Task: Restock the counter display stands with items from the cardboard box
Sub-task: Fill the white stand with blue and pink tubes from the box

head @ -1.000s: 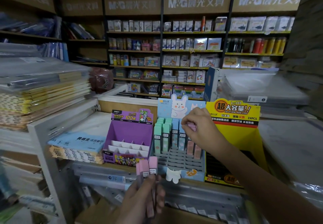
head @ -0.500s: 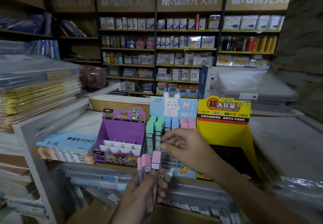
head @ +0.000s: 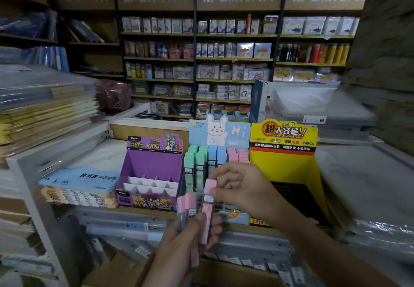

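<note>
- The pink cases [head: 210, 187] are smooth plastic — partly see-through.
- The purple stand [head: 152, 165] and yellow stand [head: 284, 163] are printed card.
- The cardboard box [head: 233, 274] is dull brown.
- The clear wrap [head: 44, 85] on the paper stacks is shiny.

Counter [head: 98, 156] under three display stands [head: 152, 165]

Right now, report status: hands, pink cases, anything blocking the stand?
Left hand grips a bunch of pink cases. Right hand pinches the rightmost case at its cap. Bunny stand just behind, no obstruction seen.
</note>
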Available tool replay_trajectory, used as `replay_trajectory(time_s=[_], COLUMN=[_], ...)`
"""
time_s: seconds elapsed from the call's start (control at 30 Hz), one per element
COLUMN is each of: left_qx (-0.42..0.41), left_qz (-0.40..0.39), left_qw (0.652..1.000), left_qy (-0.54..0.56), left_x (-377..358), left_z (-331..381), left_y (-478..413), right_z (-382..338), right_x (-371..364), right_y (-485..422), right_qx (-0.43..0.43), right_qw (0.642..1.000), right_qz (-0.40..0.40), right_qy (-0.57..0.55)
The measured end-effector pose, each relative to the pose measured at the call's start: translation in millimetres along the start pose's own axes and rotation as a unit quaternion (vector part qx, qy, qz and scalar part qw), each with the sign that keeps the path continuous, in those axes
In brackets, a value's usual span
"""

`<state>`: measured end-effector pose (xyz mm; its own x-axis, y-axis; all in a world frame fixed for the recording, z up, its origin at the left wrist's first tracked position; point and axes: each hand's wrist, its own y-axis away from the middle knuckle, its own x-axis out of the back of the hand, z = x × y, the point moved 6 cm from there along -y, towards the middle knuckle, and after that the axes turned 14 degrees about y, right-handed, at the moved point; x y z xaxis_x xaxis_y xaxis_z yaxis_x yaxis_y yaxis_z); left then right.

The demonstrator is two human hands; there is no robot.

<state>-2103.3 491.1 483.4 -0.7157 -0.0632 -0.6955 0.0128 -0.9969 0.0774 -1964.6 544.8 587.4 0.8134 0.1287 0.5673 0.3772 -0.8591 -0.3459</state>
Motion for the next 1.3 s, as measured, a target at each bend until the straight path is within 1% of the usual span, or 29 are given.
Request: replay_trajectory(time_s=[0.17, 0.27, 0.37, 0.47, 0.6, 0.8, 1.13, 1.3], left_qx=[-0.003, 0.008, 0.015, 0.018, 0.044, 0.054, 0.097, 0.092], left_qz=[0.025, 0.017, 0.007, 0.002, -0.003, -0.005, 0.024, 0.02], left_qw=[1.0, 1.0, 0.999, 1.0, 0.999, 0.998, 0.991, 0.992], left_qy=[0.003, -0.013, -0.031, -0.016, 0.023, 0.023, 0.089, 0.081], left_x=[12.8, 13.1, 14.2, 13.5, 12.0, 11.8, 18.9, 20.5], left_z=[2.6, 5.8, 5.1, 2.9, 1.6, 3.1, -4.4, -5.1], left_y=[-2.9, 1.3, 1.8, 0.6, 0.5, 3.2, 2.2, -0.5], right_z=[-4.9, -5.4, -4.2, -0.5, 5.1, 4.7, 2.9, -0.2], right_x=[40.2, 62.5, 74.9, 76.5, 73.2, 66.7, 67.1, 66.4], right_y=[-9.4, -14.7, -19.2, -23.6, -26.1, -25.8, -27.0, -25.6], right_qx=[0.016, 0.031, 0.046, 0.049, 0.058, 0.099, 0.113, 0.109], right_qw=[0.996, 0.991, 0.985, 0.983, 0.978, 0.964, 0.964, 0.961], right_qz=[0.082, 0.132, 0.163, 0.163, 0.159, 0.14, 0.119, 0.117], right_qy=[-0.015, 0.01, 0.044, 0.067, 0.124, 0.204, 0.211, 0.226])
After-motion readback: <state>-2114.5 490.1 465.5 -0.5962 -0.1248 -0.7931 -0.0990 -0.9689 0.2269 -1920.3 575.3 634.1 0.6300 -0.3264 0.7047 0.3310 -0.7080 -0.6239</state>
